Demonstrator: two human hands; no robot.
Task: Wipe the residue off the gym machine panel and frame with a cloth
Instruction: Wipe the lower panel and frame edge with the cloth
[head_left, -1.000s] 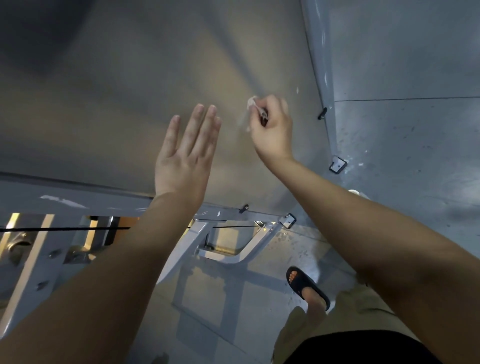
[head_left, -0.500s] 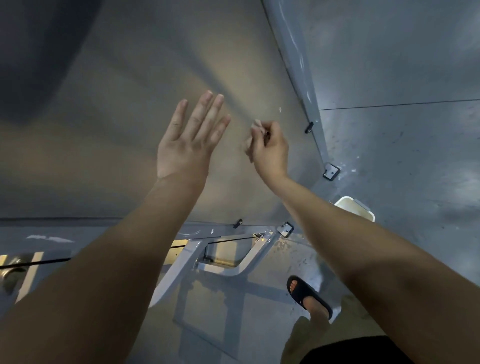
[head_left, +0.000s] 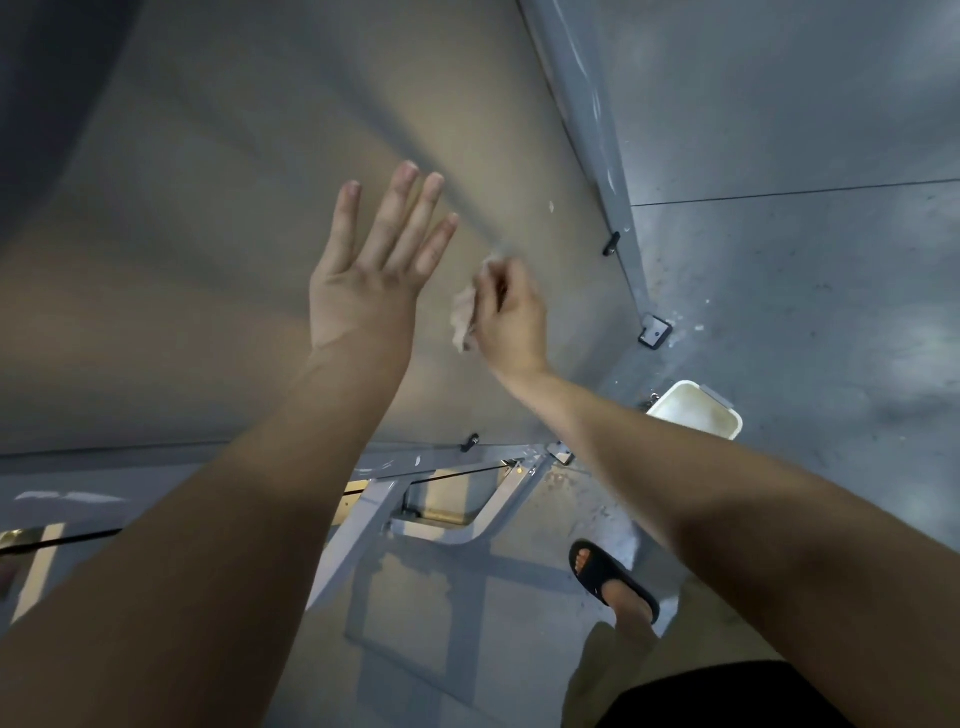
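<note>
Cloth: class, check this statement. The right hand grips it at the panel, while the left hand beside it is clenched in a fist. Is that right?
One thing is wrong: the head view shows the left hand open, fingers straight, not a fist. The rest holds: the right hand grips the cloth at the panel.

Pale crumpled cloth (head_left: 464, 312), grey panel (head_left: 260, 234), white bucket (head_left: 696, 410), black sandal (head_left: 605, 577)
</note>
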